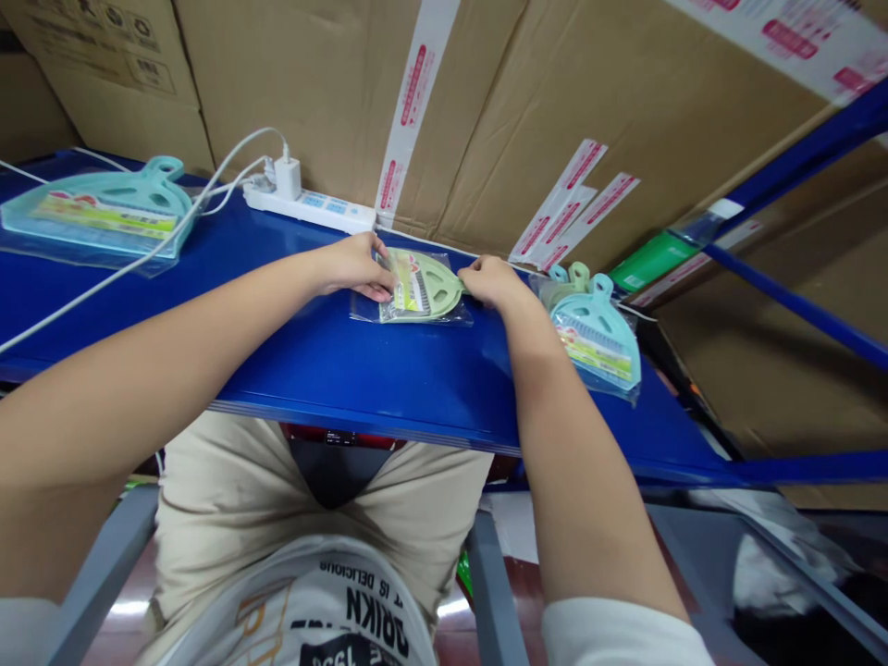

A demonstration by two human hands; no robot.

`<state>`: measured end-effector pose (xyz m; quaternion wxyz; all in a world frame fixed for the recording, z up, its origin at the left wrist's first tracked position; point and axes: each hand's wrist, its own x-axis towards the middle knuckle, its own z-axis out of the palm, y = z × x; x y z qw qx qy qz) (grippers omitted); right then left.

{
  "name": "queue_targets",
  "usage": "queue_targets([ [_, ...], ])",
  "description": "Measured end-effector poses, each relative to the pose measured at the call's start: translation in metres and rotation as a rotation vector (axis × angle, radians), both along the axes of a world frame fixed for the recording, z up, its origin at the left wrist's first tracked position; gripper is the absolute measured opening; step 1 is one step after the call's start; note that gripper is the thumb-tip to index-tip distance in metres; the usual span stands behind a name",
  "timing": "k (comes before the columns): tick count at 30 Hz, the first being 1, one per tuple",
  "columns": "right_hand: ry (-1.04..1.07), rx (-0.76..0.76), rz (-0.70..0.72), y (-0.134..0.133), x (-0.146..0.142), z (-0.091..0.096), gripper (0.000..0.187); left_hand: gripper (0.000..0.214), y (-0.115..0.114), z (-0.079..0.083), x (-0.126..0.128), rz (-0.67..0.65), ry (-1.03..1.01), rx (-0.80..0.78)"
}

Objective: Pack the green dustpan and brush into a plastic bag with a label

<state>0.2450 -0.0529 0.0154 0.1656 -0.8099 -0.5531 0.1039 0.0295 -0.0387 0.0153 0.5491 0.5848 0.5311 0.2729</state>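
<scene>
A small green dustpan [438, 290] with a dark-bristled brush and a yellow-green label lies on the blue table in a clear plastic bag [458, 315]. At its wide end, my left hand [357, 268] grips the left edge with bent fingers, thumb towards me. My right hand [491, 280] is closed round the handle at the narrow end, hiding most of it. Just right of that forearm sits a bagged light-blue dustpan [598, 324] with a brush, and handles of other dustpans [578, 274] show behind it. A larger bagged blue dustpan [104, 211] lies at the far left.
Along the back of the blue table [388, 379] stands a white power strip [312, 209] with a plugged-in charger [287, 178]. Its white cable [156, 250] crosses the left side. Cardboard [333, 83] walls the back. A green-labelled bottle [662, 252] lies beyond the right corner near a blue metal bar [797, 305].
</scene>
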Motion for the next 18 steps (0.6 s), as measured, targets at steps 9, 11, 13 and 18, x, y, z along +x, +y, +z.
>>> queue_targets([
  [9,-0.084,-0.094,0.005,-0.001,-0.001,0.003,0.025,0.051,0.0,0.001,0.006,0.009,0.127,0.069],
  [11,-0.093,-0.107,0.008,-0.001,-0.002,0.004,0.028,0.053,0.001,0.001,0.008,-0.012,0.155,0.091],
  [13,-0.093,-0.111,0.007,-0.002,-0.003,0.005,0.029,0.053,0.003,-0.001,0.006,-0.022,0.169,0.12],
  [18,-0.104,-0.12,0.02,-0.003,-0.004,0.006,0.03,0.056,0.014,-0.007,0.003,-0.015,0.16,0.179],
])
